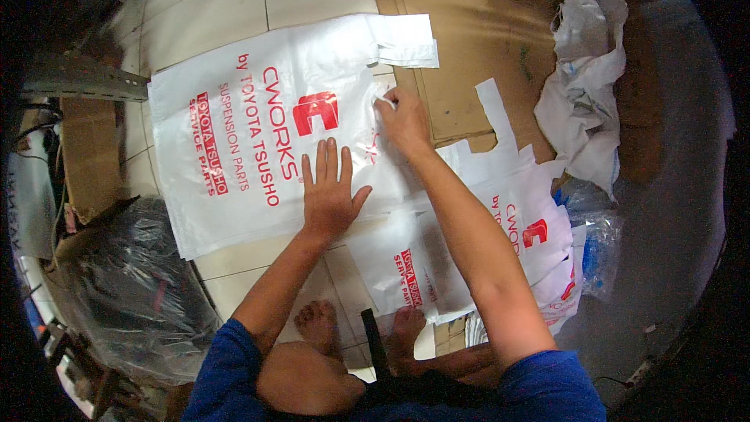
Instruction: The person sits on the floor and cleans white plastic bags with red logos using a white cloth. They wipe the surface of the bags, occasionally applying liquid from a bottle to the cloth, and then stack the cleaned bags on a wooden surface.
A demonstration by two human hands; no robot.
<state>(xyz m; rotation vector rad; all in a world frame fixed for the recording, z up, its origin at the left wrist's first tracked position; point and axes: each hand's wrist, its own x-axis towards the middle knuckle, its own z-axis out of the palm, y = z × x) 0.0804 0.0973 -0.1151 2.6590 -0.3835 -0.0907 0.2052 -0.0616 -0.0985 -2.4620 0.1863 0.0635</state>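
Note:
A large white plastic carrier bag [258, 109] with red print lies flat in front of me, its handles toward the right. My left hand [332, 195] rests palm down on its middle, fingers stretched out and spread. At the bag's right side, by the gap between its handles, my right hand [406, 121] pinches a crumpled bit of the white plastic between thumb and fingers. To the right, below my right forearm, more white carrier bags [508, 187] with the same red print lie overlapping one another.
Brown cardboard [453, 23] covers the floor at the far right, beside pale tiles [203, 0]. A crumpled white sack [582, 86] and clear plastic with blue items [600, 254] lie right. Left are a metal shelf bar [86, 78], a cardboard box [92, 148] and a dark plastic-wrapped bundle [141, 289].

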